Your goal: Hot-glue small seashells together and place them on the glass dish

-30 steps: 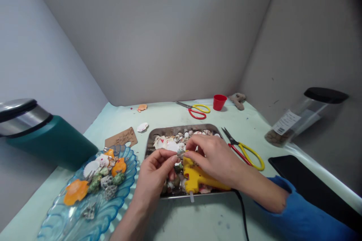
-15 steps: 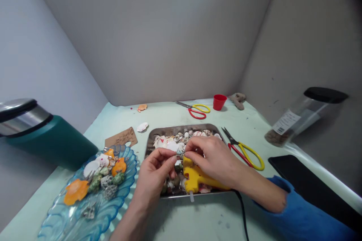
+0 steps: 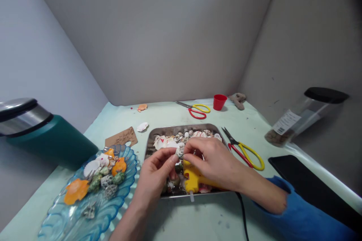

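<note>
My left hand [image 3: 158, 169] and my right hand [image 3: 210, 158] meet over the metal tray [image 3: 149, 143], fingertips pinched close together. Between them is a small grey-white piece [image 3: 180, 153] that looks like a shell; the fingers partly cover it. Under my right hand, a yellow glue gun [image 3: 192, 179] lies across the tray, its translucent stick end poking past the near rim. Several small shells [image 3: 199, 134] fill the tray. Left of my left hand stands a blue scalloped plate [image 3: 110, 214] with orange and white shells [image 3: 76, 191] and green and grey lumps [image 3: 95, 183].
Red-and-yellow-handled scissors [image 3: 250, 156] lie right of the tray, another pair [image 3: 198, 110] behind it. A red cup [image 3: 220, 102], teal bottle [image 3: 53, 139], brown card [image 3: 121, 138], clear jar [image 3: 296, 120] and black flat object [image 3: 299, 177] stand or lie around. A black cord [image 3: 243, 214] runs frontward.
My fingertips have shifted slightly, and the small piece between them shows a different, paler side. Everything else on the table stays where it was.
</note>
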Motion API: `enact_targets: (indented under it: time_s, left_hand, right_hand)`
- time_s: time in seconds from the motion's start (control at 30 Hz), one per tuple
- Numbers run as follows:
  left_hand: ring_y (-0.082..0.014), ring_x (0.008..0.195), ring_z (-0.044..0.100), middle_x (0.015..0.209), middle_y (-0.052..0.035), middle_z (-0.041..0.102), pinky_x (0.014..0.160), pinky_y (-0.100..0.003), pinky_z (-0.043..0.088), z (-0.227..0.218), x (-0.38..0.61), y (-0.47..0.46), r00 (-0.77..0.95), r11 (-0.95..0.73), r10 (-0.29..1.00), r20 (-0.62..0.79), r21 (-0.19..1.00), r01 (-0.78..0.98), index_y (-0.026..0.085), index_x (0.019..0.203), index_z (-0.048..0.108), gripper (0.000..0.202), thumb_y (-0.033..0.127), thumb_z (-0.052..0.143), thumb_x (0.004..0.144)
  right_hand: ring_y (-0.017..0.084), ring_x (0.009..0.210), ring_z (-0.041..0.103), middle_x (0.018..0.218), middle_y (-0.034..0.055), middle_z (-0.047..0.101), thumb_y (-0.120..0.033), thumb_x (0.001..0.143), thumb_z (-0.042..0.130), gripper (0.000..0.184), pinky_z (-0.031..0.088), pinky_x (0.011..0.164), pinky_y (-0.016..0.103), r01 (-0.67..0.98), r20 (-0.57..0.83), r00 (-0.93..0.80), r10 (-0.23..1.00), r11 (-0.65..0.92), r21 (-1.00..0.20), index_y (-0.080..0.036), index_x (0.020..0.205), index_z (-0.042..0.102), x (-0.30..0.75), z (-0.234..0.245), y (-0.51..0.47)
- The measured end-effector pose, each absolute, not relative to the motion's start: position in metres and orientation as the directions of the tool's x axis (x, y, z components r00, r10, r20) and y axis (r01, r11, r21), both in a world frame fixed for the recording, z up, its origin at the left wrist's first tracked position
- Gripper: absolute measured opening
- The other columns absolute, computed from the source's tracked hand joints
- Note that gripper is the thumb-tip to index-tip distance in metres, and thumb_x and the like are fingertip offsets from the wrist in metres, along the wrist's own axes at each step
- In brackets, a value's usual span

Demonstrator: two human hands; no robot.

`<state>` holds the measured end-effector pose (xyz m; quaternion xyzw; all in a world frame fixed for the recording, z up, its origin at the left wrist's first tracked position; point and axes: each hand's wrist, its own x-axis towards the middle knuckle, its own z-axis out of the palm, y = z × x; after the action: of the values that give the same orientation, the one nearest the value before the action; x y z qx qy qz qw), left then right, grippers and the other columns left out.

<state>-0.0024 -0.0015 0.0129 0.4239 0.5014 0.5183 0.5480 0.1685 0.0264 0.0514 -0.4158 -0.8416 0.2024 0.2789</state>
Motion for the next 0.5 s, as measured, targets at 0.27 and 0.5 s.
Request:
enact_targets:
  time_s: [0.27, 0.5]
  left_hand:
    - [-0.0046, 0.04, 0.045, 0.062, 0.0025, 0.061, 0.045, -0.019, 0.039, 0.0068, -0.0035, 0.0003, -0.022, 0.119, 0.992, -0.124, 0.98, -0.16, 0.015, 0.088, 0.067, 0.028, 0.033, 0.073, 0.068]
    - [-0.0048, 0.041, 0.045, 0.065, 0.001, 0.062, 0.045, -0.019, 0.038, 0.0067, -0.0054, 0.0007, 0.044, 0.107, 0.994, -0.103, 0.989, -0.107, 0.015, 0.092, 0.07, 0.029, 0.038, 0.067, 0.074]
  right_hand:
    - [0.012, 0.067, 0.054, 0.071, -0.0023, 0.062, -0.016, 0.083, 0.058, 0.006, 0.036, 0.063, 0.023, 0.554, 0.358, -0.496, 0.791, 0.606, -0.571, -0.018, 0.077, 0.059, 0.1683, 0.0525, 0.0291]
    - [0.016, 0.081, 0.058, 0.089, 0.0034, 0.065, -0.014, 0.086, 0.053, 0.013, 0.041, 0.075, 0.028, 0.503, 0.405, -0.568, 0.717, 0.691, -0.519, -0.019, 0.094, 0.063, 0.1689, 0.0515, 0.0281]
